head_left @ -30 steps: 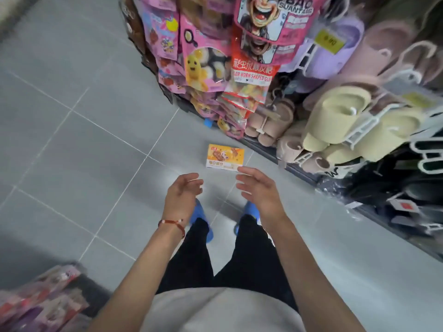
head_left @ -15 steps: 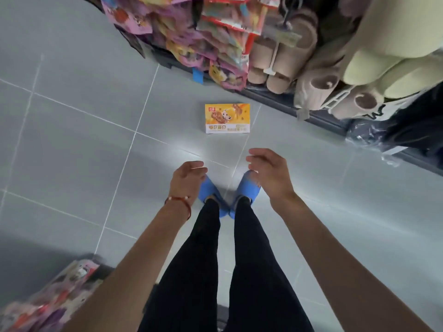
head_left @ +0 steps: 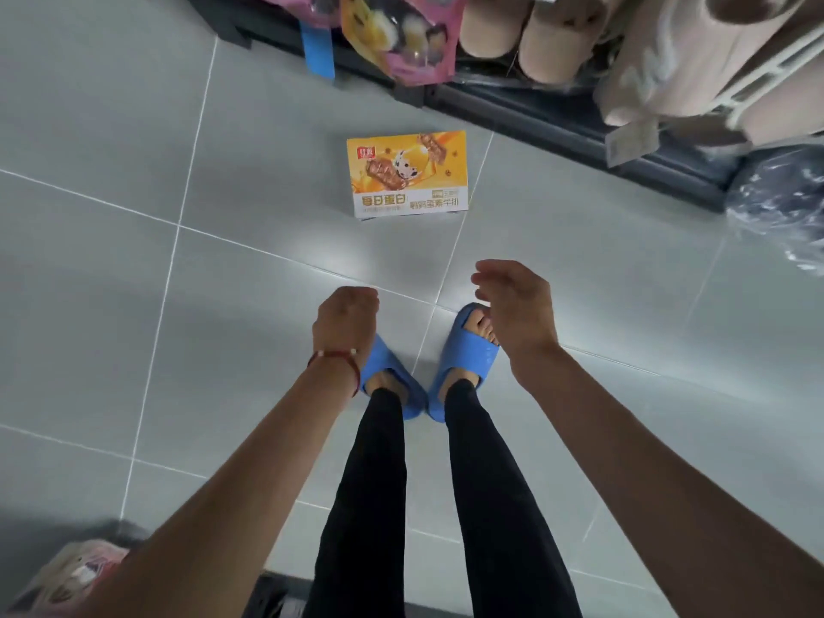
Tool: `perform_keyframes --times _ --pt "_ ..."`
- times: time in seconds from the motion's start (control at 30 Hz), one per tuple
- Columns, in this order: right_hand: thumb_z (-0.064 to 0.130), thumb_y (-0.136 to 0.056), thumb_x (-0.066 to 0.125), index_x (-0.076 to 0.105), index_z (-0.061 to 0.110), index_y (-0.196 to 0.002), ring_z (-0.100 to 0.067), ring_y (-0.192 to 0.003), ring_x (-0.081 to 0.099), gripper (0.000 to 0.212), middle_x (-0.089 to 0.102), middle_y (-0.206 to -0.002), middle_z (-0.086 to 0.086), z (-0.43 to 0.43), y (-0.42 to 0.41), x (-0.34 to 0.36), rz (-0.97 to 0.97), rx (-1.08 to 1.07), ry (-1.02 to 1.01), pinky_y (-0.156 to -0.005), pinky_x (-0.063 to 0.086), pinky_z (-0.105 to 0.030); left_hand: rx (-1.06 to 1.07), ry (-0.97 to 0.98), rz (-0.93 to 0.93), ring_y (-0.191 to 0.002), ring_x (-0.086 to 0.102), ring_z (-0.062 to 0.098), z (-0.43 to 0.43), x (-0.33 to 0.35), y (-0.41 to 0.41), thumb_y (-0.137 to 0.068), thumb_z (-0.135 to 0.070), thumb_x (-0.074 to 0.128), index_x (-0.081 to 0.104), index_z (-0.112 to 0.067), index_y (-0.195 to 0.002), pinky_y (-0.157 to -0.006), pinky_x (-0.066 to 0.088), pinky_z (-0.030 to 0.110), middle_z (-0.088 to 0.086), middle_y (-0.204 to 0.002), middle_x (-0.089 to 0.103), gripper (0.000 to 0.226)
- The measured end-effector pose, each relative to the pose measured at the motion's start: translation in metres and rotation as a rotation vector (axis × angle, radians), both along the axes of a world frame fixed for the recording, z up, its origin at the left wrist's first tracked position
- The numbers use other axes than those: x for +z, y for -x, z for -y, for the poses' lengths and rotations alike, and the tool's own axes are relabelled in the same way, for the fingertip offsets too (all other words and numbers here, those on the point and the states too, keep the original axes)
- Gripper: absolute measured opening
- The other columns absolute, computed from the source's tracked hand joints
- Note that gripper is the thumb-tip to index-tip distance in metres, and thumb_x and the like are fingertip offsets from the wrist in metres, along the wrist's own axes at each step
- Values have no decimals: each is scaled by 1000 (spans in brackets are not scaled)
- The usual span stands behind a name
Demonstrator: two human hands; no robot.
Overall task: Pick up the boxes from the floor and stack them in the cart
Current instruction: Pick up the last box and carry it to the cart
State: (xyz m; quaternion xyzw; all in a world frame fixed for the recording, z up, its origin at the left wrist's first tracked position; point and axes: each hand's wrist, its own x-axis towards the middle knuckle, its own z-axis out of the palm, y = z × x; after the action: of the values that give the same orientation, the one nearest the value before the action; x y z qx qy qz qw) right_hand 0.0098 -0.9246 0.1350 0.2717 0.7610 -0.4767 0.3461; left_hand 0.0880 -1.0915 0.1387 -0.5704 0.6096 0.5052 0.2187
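Stands over the yellow box (head_left: 406, 173), flat and face up on the grey floor (head_left: 133, 260), just ahead of the blue sandals (head_left: 470, 350) and near the dark shelf base (head_left: 557, 122); reaches both arms down toward it, probably to take it from two sides; holds nothing in the left hand (head_left: 345, 321), fingers loosely curled under, red bracelet (head_left: 339, 356) at the wrist; holds nothing in the right hand (head_left: 517, 305) either, fingers slack, palm turned inward; touches the box with neither, both well short of it; shows no cart anywhere. Faces beige slippers (head_left: 526, 29) and a pink packet (head_left: 401, 37) hanging over the shelf base beyond the box, likely to brush the head on bending; leaves bare tile between hands and box; keeps more packets (head_left: 76, 568), blurred, at the lower left.
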Motion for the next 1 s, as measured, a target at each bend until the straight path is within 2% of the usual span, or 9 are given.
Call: perform_keyframes --times 0.07,0.13,0.2,0.37,0.5,0.67,0.77,0.87,1.0 --pt "8 -95 56 72 24 -114 -14 -84 65 29 74 -103 1 2 9 -30 -20 5 -15 -75 54 -30 -29 31 -21 -102 61 39 4 -30 9 -69 -35 50 73 -17 -92 -100 49 48 13 -103 71 37" --pt "11 -95 56 66 24 -126 -11 -74 61 34 70 -101 3 5 19 -62 -12 -23 -22 -64 52 -23 -36 77 -69 -90 55 35 8 -55 21 -71 -32 49 67 -22 -85 -99 46 46 9 -92 66 24" --pt "14 -96 57 64 23 -129 -10 -70 58 35 68 -98 6 10 29 -96 -3 -30 -25 -62 50 -23 -17 121 -111 -97 57 31 15 -85 33 -84 -27 54 65 -25 -88 -97 45 40 4 -95 65 12" --pt "24 -98 60 62 21 -135 -18 -99 60 37 65 -106 4 33 68 -182 -5 -109 -46 -89 50 -34 -20 159 -72 -120 55 28 37 -181 64 -95 -39 54 65 -14 -121 -89 36 27 4 -126 65 38" --pt "29 -100 58 60 19 -139 -20 -108 57 40 64 -120 1 53 102 -249 -75 -139 -81 -90 41 -31 -8 173 -67 -130 49 31 51 -255 88 -95 -50 54 52 -9 -137 -97 36 31 10 -141 54 59" --pt "40 -98 54 55 19 -142 -20 -107 63 49 67 -130 -5 67 135 -314 -142 -86 -46 -88 45 -34 82 244 -169 -109 58 30 72 -320 121 -81 -62 58 55 -11 -122 -91 45 37 8 -118 64 65" --pt "49 -98 53 59 27 -138 -20 -108 66 47 70 -124 0 68 149 -336 -143 -46 -3 -87 49 -36 162 182 -261 -88 65 16 78 -341 136 -82 -56 64 56 -23 -107 -74 47 29 -6 -95 67 43" --pt "53 -97 53 63 30 -131 -21 -103 67 43 72 -119 1 65 154 -348 -125 -5 28 -82 50 -36 152 172 -294 -86 70 15 79 -352 138 -77 -50 72 57 -22 -107 -70 51 29 -5 -97 72 44" --pt "43 -97 59 62 29 -129 -24 -104 70 35 73 -115 1 61 142 -339 -63 5 88 -84 54 -37 141 123 -268 -86 72 19 85 -342 132 -60 -48 77 56 -23 -103 -78 58 39 -2 -97 73 53"
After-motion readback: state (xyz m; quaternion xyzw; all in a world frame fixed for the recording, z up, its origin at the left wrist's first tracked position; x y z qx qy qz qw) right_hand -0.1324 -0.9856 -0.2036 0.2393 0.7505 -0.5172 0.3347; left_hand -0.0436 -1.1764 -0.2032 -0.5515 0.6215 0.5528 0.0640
